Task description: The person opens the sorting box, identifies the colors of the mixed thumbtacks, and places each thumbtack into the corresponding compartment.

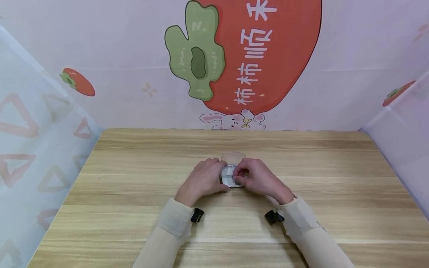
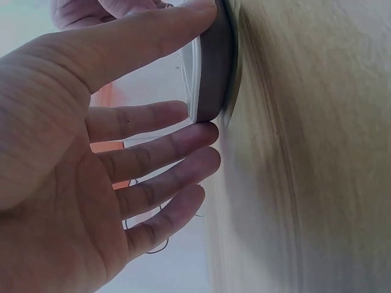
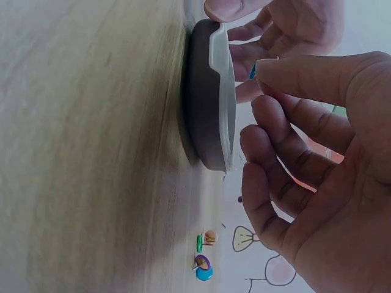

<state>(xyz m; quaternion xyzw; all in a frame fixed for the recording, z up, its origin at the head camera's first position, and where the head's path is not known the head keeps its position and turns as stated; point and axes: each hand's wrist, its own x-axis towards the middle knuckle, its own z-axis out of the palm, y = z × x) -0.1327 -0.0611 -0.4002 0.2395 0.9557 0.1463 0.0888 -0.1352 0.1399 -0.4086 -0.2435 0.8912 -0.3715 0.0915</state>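
Observation:
A small compartment box (image 1: 228, 178), white inside with dark outer walls, sits on the table with its beige lid (image 1: 233, 158) folded open to the far side. From the left, my left hand (image 1: 206, 178) holds the box between thumb and fingers. Over the right-hand compartments, my right hand (image 1: 259, 178) pinches a small blue piece (image 3: 252, 71) between thumb and index finger. Most of that piece is hidden by the fingertips. In the right wrist view, several coloured thumbtacks (image 3: 203, 262) lie beyond the right hand; the head view does not show them.
Wood-grain tabletop (image 1: 134, 223) surrounds the box. A printed cloth (image 1: 127, 44) with a large red persimmon and a rabbit hangs behind the table, and patterned cloth (image 1: 40, 141) covers the left side too. Each wrist carries a black camera mount (image 1: 197, 215).

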